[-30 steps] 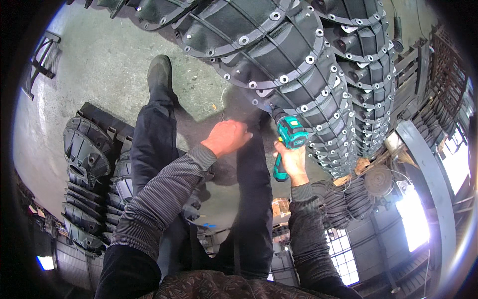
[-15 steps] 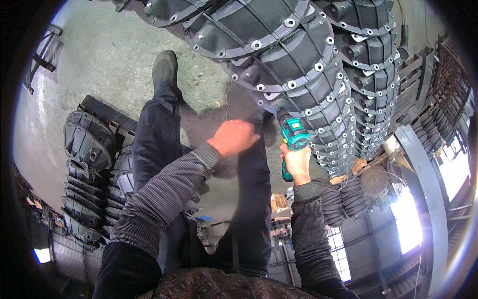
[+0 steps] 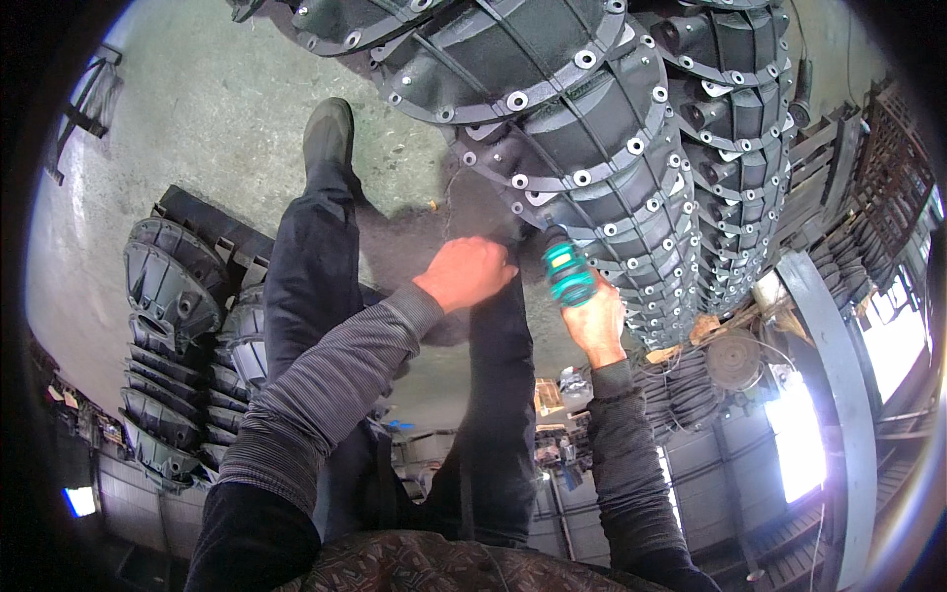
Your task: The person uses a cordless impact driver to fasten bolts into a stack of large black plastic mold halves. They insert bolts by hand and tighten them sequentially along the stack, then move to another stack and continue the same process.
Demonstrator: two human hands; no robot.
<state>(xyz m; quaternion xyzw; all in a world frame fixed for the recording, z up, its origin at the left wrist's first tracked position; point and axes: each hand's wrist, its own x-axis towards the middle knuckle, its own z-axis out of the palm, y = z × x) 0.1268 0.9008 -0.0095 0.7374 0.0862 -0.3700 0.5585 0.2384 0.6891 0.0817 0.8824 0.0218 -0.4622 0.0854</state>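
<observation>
Head view: The right hand (image 3: pixel 598 321) is grasping the teal power drill (image 3: pixel 569 275), whose nose is pointing at the stacked dark flanged housings (image 3: pixel 570 128); tip contact cannot be determined. The left hand (image 3: pixel 467 273) is hovering clenched near the right leg (image 3: pixel 501 395); whether it is enclosing anything cannot be determined.

Grey beam (image 3: pixel 848 395) on R, nr bright window (image 3: pixel 797 439); dk metal stand (image 3: pixel 87 120) on flr (image 3: pixel 217 109), upper L.
</observation>
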